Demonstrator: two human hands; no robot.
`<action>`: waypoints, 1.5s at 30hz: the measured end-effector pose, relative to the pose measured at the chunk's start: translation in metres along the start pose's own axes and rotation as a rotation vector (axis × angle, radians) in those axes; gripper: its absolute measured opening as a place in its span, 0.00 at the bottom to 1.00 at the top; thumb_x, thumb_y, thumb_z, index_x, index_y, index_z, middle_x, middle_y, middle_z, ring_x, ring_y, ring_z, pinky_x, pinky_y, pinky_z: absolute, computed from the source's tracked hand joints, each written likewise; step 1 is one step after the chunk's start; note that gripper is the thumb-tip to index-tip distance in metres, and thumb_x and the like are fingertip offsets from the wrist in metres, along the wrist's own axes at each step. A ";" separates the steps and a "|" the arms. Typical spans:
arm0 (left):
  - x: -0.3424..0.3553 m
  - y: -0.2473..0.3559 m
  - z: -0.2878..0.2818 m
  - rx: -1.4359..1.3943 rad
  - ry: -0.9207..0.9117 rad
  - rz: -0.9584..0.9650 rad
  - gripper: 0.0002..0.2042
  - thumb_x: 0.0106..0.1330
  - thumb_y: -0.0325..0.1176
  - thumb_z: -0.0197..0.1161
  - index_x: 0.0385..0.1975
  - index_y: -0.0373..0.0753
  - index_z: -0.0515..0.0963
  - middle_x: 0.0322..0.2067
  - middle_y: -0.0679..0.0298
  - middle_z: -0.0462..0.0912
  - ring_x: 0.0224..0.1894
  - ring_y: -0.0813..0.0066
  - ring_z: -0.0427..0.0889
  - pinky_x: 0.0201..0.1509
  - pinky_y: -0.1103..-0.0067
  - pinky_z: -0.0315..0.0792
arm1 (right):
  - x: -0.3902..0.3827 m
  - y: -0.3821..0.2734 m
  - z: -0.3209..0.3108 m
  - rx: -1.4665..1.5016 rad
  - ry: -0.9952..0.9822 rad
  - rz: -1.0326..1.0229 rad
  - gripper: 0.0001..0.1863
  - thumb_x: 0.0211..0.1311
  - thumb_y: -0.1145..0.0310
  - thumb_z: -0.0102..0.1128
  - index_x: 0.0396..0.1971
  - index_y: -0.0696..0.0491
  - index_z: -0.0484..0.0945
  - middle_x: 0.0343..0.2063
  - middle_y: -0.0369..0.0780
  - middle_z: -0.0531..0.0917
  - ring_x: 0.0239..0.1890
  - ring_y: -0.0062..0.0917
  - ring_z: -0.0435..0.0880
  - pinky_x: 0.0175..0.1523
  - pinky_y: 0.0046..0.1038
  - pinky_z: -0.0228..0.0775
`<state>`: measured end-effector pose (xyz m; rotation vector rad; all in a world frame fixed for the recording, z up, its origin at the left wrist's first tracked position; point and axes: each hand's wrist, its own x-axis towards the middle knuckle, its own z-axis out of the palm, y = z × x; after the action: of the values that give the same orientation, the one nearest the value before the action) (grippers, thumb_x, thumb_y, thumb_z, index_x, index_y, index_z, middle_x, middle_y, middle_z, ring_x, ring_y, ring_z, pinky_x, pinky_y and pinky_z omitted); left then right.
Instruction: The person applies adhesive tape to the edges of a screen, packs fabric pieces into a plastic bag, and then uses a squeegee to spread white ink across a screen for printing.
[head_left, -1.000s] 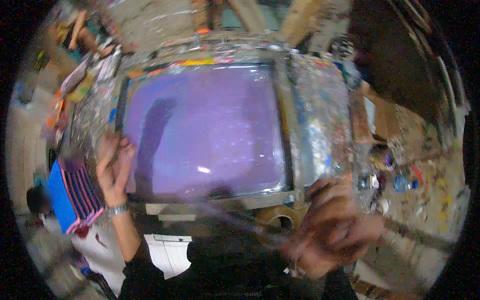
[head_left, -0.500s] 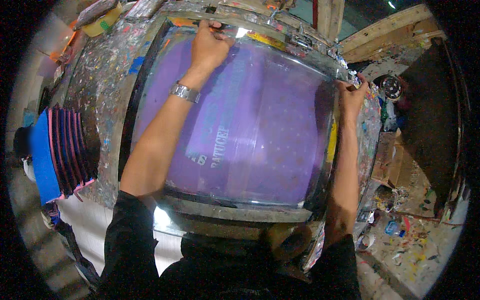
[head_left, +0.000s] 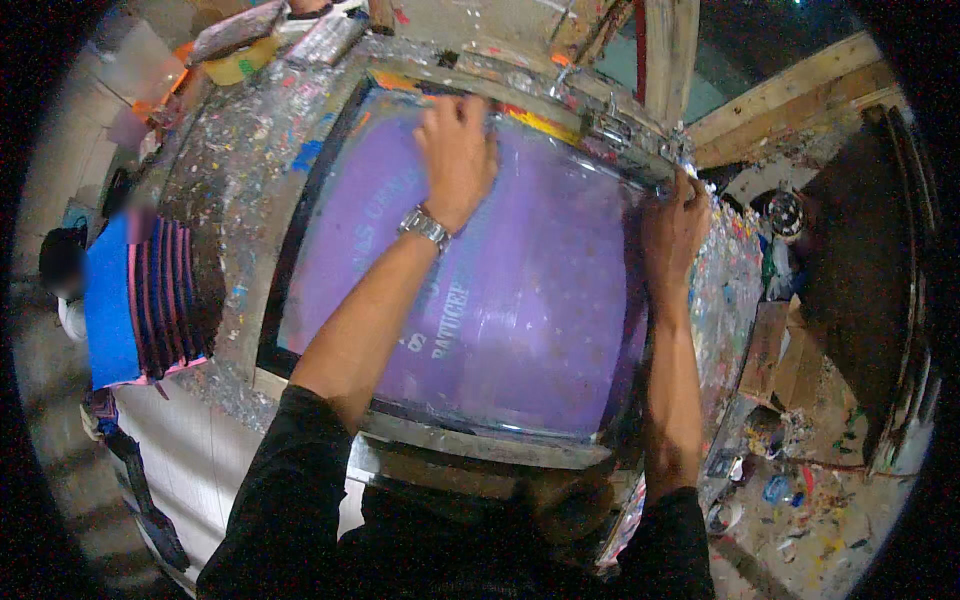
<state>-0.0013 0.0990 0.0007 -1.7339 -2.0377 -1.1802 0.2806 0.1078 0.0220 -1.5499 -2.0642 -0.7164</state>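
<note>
A screen-printing frame [head_left: 470, 430] with stretched purple mesh [head_left: 560, 300] lies in front of me, pale lettering showing through its left half. My left hand [head_left: 458, 165], with a metal watch [head_left: 425, 228] at the wrist, is over the far part of the mesh. Its fingers are slightly bent and apart, with nothing seen in them. At the far right corner my right hand [head_left: 675, 235] has its fingers curled over the frame's edge. Part of that corner is hidden behind the hand. Yellow and orange ink smears mark the far edge.
The paint-spattered table [head_left: 240, 160] surrounds the frame. A metal hinge clamp [head_left: 608, 128] sits past the far edge. At left is a stack of blue and dark striped fabric [head_left: 150, 300]; a yellow tub [head_left: 240, 60] stands far left. A cardboard box [head_left: 785, 350] and litter are at right.
My left hand has come off the far edge and moved right over the mesh. My right hand has shifted slightly nearer at its corner. The whole view has tilted a little.
</note>
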 end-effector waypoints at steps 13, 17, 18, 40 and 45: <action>0.001 -0.009 0.015 -0.099 -0.319 0.131 0.18 0.60 0.34 0.59 0.48 0.32 0.72 0.49 0.49 0.71 0.55 0.52 0.68 0.56 0.60 0.65 | -0.009 -0.013 0.010 0.209 -0.351 0.176 0.37 0.64 0.45 0.51 0.50 0.71 0.68 0.53 0.62 0.69 0.56 0.55 0.68 0.62 0.47 0.60; 0.003 -0.009 0.019 -0.178 -0.196 0.063 0.23 0.62 0.37 0.60 0.53 0.29 0.69 0.56 0.44 0.66 0.60 0.50 0.66 0.61 0.59 0.62 | -0.017 0.014 0.020 0.051 -0.288 0.159 0.38 0.65 0.45 0.50 0.56 0.70 0.65 0.59 0.62 0.65 0.63 0.56 0.62 0.68 0.44 0.55; -0.001 -0.027 0.013 -0.191 -0.127 0.032 0.24 0.62 0.38 0.60 0.54 0.28 0.68 0.58 0.43 0.65 0.61 0.49 0.65 0.63 0.59 0.62 | -0.014 -0.005 0.005 0.036 -0.240 0.072 0.36 0.65 0.48 0.52 0.56 0.69 0.66 0.59 0.61 0.66 0.62 0.55 0.63 0.67 0.44 0.56; -0.241 0.077 -0.257 -0.968 -1.277 -0.036 0.29 0.59 0.27 0.67 0.60 0.33 0.65 0.57 0.51 0.62 0.53 0.63 0.74 0.55 0.72 0.73 | -0.274 -0.032 -0.319 0.628 -0.956 -0.548 0.18 0.52 0.69 0.52 0.42 0.63 0.75 0.40 0.52 0.78 0.49 0.46 0.76 0.67 0.52 0.54; -0.225 0.064 -0.286 -1.037 -0.938 -0.019 0.08 0.62 0.29 0.66 0.38 0.34 0.81 0.45 0.59 0.79 0.47 0.71 0.79 0.50 0.75 0.74 | -0.242 -0.059 -0.335 0.924 -0.905 -0.301 0.21 0.58 0.62 0.61 0.45 0.63 0.74 0.43 0.53 0.77 0.51 0.49 0.74 0.61 0.45 0.62</action>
<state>0.0274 -0.2618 0.0749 -3.2448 -1.8917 -1.8597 0.3033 -0.2983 0.1145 -1.0515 -2.6388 0.9662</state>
